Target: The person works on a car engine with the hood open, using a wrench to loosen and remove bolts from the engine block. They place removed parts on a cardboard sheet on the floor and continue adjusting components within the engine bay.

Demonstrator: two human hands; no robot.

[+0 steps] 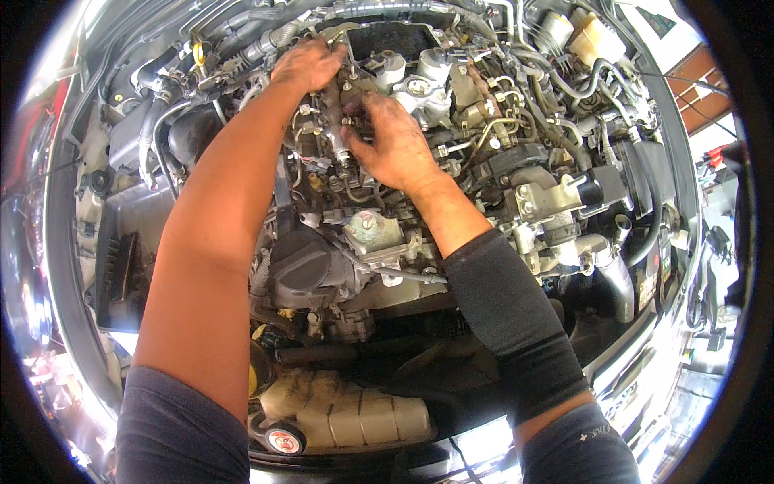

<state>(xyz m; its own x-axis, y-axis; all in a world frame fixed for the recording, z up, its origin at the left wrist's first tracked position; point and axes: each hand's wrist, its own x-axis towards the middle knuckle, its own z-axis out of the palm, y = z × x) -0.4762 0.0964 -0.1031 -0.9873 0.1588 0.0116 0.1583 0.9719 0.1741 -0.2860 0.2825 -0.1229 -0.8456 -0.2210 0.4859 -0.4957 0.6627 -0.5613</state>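
Both of my hands are over an exposed engine in an open engine bay. My left hand (310, 66) reaches to the back of the engine, beside a dark rectangular opening (391, 36). Its fingers are bent and closed at a small part that I cannot make out. Closer to me, my right hand (393, 145) hovers at a metal fuel rail (332, 121) that runs front to back. Its thumb and curled fingers are apart, with the fingertips close to the rail; whether they touch it is unclear. Right of that hand sits a silvery metal housing (423, 101).
A black round cap (302, 262) and a pale metal bracket (375, 230) are at the engine's front. Nearest me lies a yellowed plastic tank (347, 415) with a capped neck (284, 440). Hoses and a pale reservoir (597, 40) line the right side. A yellow dipstick handle (199, 54) is at the back left.
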